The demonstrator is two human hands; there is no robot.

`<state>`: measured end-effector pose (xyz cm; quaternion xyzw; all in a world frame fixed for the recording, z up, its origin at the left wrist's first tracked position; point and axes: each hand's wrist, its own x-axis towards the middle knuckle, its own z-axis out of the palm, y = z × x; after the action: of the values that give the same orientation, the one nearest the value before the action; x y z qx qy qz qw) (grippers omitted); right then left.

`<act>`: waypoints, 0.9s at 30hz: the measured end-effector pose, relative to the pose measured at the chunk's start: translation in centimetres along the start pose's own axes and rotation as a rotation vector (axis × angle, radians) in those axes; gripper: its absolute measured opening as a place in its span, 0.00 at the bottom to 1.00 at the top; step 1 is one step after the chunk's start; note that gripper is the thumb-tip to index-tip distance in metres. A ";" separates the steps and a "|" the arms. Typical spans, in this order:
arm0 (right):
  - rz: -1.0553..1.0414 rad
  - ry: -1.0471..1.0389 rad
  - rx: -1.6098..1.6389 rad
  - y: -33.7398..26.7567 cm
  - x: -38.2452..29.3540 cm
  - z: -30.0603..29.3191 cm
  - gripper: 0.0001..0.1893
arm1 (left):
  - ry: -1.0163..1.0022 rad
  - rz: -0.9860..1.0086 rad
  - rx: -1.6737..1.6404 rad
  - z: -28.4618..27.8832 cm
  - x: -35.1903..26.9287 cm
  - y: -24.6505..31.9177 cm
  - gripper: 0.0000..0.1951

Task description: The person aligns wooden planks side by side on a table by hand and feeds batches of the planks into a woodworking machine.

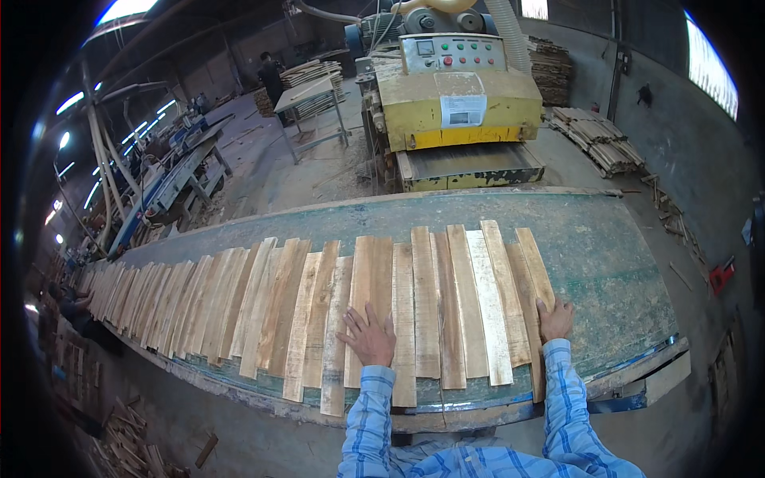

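Note:
A long row of thin wooden slats [303, 319] lies side by side on a worn green-topped table [615, 269]. Their near ends are uneven, and some overhang the table's front edge. My left hand [370, 337] rests palm down across slats in the right half of the row, fingers spread. At the row's right end, my right hand [556, 321] touches the outermost light slat [534, 260], which leans out of line with the others. That hand covers the slat's near part, so its grip is unclear. A darker slat [538, 376] passes beside my right wrist.
Beyond the table stands a yellow machine [460, 113] with a button panel [452, 52]. Slats are stacked on the floor by the right wall [597, 140]. A person [80, 308] reaches onto the row's far left end; another person [272, 80] stands near a metal-legged table [308, 95]. Wood scraps [128, 442] lie lower left.

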<state>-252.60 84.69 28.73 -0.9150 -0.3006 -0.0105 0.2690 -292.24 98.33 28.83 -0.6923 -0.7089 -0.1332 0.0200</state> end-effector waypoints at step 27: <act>-0.043 -0.081 -0.123 2.7 1.7 1.6 0.43 | 0.043 0.004 0.024 0.1 -0.7 -0.1 0.34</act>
<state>-249.95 84.62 26.34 -0.9228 -0.3295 0.0023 0.1995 -292.33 97.71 28.54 -0.6906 -0.7084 -0.1394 0.0437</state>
